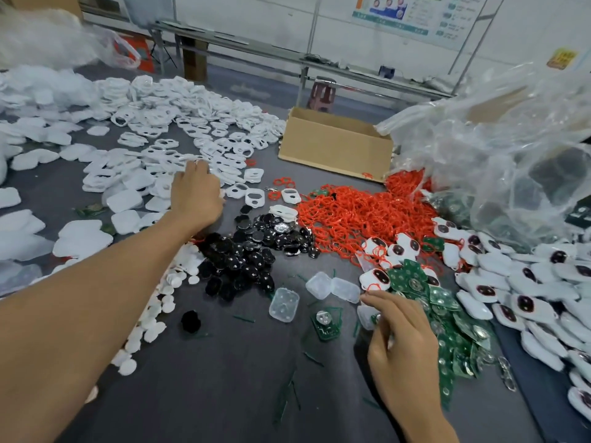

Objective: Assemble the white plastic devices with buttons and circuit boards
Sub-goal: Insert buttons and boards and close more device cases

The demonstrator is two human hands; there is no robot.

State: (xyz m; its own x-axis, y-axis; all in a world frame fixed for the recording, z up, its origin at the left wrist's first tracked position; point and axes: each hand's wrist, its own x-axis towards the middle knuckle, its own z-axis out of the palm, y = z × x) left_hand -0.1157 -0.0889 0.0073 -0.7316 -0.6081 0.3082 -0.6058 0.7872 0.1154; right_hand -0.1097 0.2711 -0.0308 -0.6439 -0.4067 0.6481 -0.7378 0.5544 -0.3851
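Observation:
My left hand reaches far into a heap of white front shells with cut-out windows, and its bent fingertips pinch one shell at the heap's edge. My right hand sits at the near edge of the green circuit boards, fingers curled round a board of which only a metal and green bit shows between them. Black buttons are piled in the middle. Beside them lie red rings. Assembled white devices with dark buttons are stacked at the right.
Translucent covers and one loose circuit board lie on the dark table. Small white discs trail along my left forearm, with white back covers to the left. A cardboard box and a clear plastic bag stand behind.

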